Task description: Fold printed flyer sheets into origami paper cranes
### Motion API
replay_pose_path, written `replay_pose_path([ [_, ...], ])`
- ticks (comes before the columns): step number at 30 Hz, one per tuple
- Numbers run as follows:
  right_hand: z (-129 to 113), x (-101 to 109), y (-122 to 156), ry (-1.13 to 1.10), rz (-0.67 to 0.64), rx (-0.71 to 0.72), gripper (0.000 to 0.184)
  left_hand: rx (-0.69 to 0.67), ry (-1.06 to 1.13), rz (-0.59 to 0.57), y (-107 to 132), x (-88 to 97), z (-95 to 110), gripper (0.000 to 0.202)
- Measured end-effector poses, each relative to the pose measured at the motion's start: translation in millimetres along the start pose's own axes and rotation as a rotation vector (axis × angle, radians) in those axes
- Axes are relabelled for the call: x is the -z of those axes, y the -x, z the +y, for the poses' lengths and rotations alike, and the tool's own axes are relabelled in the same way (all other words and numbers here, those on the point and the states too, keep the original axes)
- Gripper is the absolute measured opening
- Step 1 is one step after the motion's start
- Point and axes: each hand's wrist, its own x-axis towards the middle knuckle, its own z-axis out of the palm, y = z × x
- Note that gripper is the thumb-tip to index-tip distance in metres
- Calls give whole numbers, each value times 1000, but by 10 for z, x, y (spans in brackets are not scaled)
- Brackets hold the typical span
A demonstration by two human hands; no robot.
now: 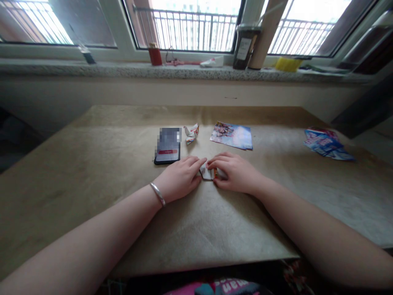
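Observation:
A small piece of folded paper (208,173), white with orange and dark printed edges, lies on the table between my hands. My left hand (183,175), with a silver bangle at the wrist, grips its left side with thumb and fingers. From the right, my right hand (235,172) has its fingers curled over the other side, the fingertips pressing on the paper. Parts of it are hidden under my fingers. Just beyond my left hand stands a folded paper figure (192,133) with pointed ends. A phone (167,146) with its screen lit lies left of that figure.
Printed glossy sheets (231,136) lie beyond my right hand. Several blue and red printed pieces (328,144) are fanned out at the table's right. A granite windowsill (123,72) behind the table (92,172) carries a red container (155,55) and a dark, labelled cup (245,49).

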Motion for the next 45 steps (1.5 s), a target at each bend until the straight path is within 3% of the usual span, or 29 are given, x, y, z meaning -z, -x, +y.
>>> replay_pose_path([
  [6,6,30,9,105,-15,-35,25,-10,-73,-14,7,38,28,39],
  [13,-15,68,1,165,-49,-60,22,-51,-1,7,-4,27,-78,31],
  [22,-9,89,31,90,-51,-36,16,-56,16,35,-24,47,-56,15],
  [31,19,-20,-10,10,-20,-263,7,30,13,31,-45,34,-63,15],
  [38,42,-53,-14,-88,7,-265,21,72,69,24,-41,25,-63,13],
  [45,37,-59,-12,-206,62,-305,22,44,123,61,-46,-11,-82,20],
])
